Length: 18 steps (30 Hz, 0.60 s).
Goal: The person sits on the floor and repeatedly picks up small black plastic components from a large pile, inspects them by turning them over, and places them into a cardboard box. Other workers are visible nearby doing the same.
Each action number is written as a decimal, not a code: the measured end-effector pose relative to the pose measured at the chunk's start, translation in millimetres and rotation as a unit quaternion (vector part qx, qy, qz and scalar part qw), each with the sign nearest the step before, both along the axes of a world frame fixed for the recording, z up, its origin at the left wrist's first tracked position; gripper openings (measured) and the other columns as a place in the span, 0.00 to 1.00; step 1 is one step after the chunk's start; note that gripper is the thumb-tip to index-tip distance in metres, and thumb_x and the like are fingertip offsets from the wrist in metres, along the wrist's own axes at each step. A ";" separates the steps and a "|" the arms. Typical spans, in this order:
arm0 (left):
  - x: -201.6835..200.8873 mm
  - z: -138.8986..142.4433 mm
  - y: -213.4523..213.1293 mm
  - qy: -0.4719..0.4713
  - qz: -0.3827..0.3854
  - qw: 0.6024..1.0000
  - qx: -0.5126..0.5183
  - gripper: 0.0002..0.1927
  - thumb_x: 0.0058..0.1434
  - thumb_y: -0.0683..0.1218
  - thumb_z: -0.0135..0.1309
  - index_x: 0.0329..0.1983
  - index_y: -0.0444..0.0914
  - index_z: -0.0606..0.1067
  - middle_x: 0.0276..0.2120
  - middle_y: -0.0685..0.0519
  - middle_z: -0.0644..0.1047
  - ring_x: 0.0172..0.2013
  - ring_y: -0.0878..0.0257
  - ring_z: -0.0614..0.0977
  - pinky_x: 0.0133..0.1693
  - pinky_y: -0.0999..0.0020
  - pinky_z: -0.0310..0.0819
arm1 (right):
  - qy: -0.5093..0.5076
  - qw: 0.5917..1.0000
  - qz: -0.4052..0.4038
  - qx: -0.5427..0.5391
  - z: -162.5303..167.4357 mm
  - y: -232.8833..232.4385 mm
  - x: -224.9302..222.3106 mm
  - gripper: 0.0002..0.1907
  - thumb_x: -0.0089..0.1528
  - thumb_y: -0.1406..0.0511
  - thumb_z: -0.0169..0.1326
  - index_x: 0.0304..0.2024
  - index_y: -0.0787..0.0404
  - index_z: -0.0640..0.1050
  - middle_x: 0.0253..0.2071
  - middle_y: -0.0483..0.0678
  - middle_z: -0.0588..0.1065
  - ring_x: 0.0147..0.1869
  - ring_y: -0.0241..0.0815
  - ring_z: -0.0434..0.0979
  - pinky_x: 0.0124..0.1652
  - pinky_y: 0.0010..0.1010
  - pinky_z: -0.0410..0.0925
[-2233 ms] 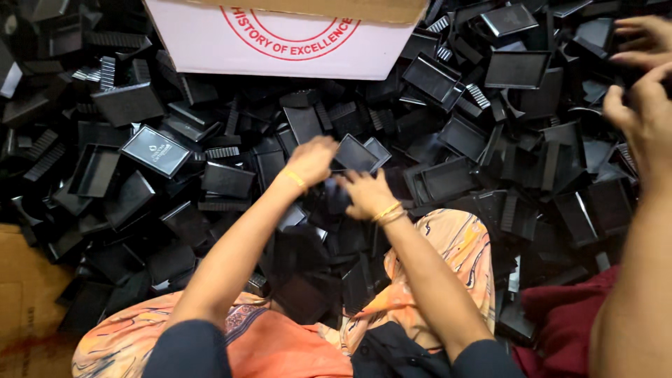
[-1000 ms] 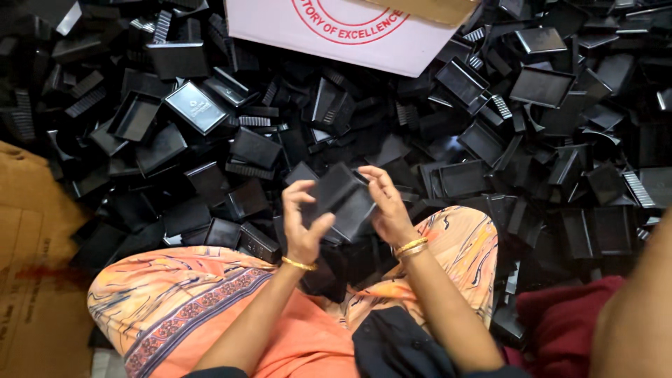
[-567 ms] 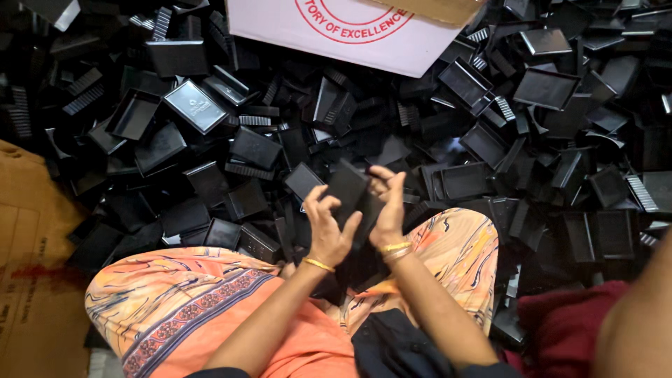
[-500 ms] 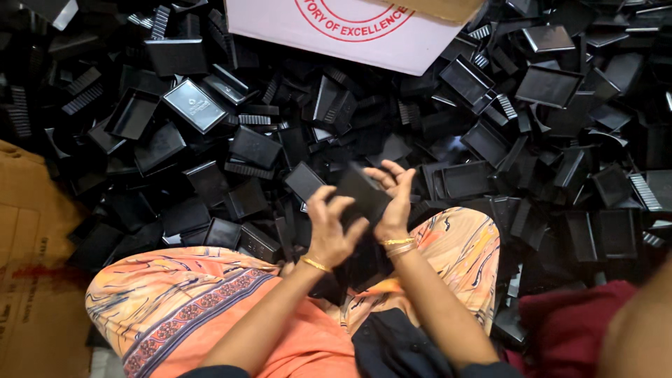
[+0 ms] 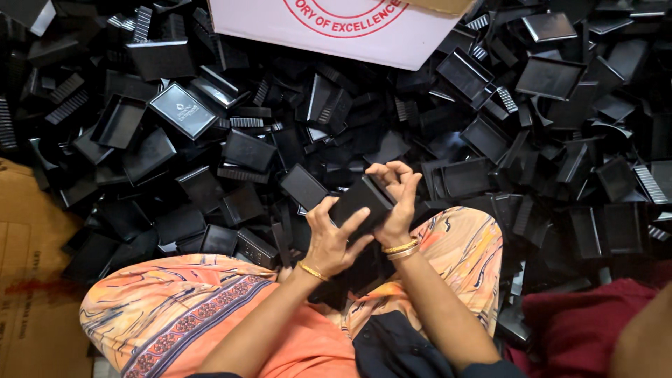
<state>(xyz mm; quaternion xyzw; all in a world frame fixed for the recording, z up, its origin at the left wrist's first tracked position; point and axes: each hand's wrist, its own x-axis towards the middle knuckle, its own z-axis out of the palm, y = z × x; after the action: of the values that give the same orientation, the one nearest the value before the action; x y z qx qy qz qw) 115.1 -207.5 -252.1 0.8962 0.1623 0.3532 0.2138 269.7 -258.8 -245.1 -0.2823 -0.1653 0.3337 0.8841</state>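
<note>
Both my hands hold one small black plastic box point(image 5: 360, 201) above my lap. My left hand point(image 5: 330, 238) grips its lower left end, fingers wrapped over the top. At its upper right end my right hand point(image 5: 396, 197) curls around the box. A gold bangle sits on each wrist. Around the box lies a large heap of black plastic box parts point(image 5: 245, 150), trays and lids mixed together. One lid with a pale print point(image 5: 183, 110) lies at the upper left of the heap.
A white cardboard carton with a red round print point(image 5: 336, 24) stands at the far edge of the heap. Brown cardboard point(image 5: 31, 280) lies at the left. Another person's arm point(image 5: 640, 343) and dark red clothing point(image 5: 581, 329) are at the lower right.
My hands left the heap with a black box and drew it toward my lap. They have been turning it between them. The other person's hand at the upper right has left the view.
</note>
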 end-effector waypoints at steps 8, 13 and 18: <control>-1.9 7.2 11.2 -0.015 -0.060 0.998 -0.017 0.37 0.56 0.60 0.65 0.67 0.52 0.67 0.62 0.36 0.60 0.61 0.39 0.61 0.62 0.40 0.52 | 0.027 0.999 -0.009 -0.024 6.3 5.9 -3.7 0.27 0.73 0.43 0.35 0.51 0.59 0.67 0.48 0.54 0.75 0.51 0.43 0.73 0.56 0.36 0.68; -4.1 28.4 40.9 -0.077 -0.104 0.989 0.075 0.31 0.54 0.44 0.61 0.63 0.39 0.70 0.60 0.40 0.72 0.61 0.43 0.75 0.63 0.48 0.69 | 0.268 0.943 0.005 -0.195 -10.0 5.6 14.3 0.32 0.67 0.39 0.32 0.38 0.56 0.73 0.36 0.49 0.75 0.40 0.44 0.75 0.44 0.37 0.71; 11.7 38.9 66.2 -0.060 -0.184 0.980 0.043 0.28 0.55 0.41 0.66 0.57 0.31 0.71 0.50 0.41 0.79 0.48 0.45 0.83 0.51 0.58 0.79 | -0.108 0.988 -0.101 0.045 -33.6 8.6 33.8 0.34 0.77 0.46 0.29 0.30 0.61 0.73 0.33 0.49 0.75 0.35 0.42 0.72 0.43 0.32 0.67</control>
<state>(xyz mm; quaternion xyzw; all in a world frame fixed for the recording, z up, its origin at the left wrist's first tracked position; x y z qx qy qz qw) 126.8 -141.3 -213.1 0.8964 -0.0341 0.3675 0.2456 303.5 -250.2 -278.8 -0.2918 -0.2451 0.2029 0.9020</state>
